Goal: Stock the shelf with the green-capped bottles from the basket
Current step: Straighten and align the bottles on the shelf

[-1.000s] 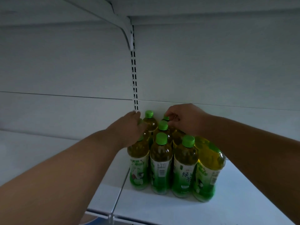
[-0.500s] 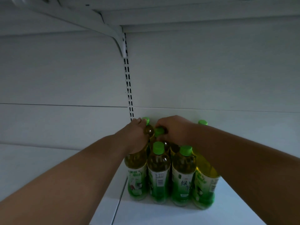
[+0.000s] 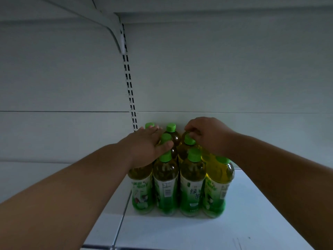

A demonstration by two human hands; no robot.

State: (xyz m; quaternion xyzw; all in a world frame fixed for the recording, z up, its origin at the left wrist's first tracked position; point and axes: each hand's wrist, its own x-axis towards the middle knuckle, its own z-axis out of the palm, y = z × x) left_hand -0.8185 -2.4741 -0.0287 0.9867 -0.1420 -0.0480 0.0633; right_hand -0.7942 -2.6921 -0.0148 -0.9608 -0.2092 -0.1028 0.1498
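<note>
Several green-capped tea bottles stand packed in rows on the white shelf, reaching back to the rear panel. My left hand lies flat over the left column, fingers straight, thumb against a middle bottle's neck. My right hand is curled over the top of a bottle in the right rear of the group, fingertips around its neck just above the cap. The front right bottle leans slightly and is partly hidden by my right forearm. The basket is out of view.
A slotted upright with a white bracket carries the shelf above. The white back panel stands directly behind the bottles. Bare shelf surface lies to the left and right of the group and in front of it.
The view has shifted slightly. My left hand has flattened over the left bottles; my right hand has moved right from a middle cap to a bottle in the right rear.
</note>
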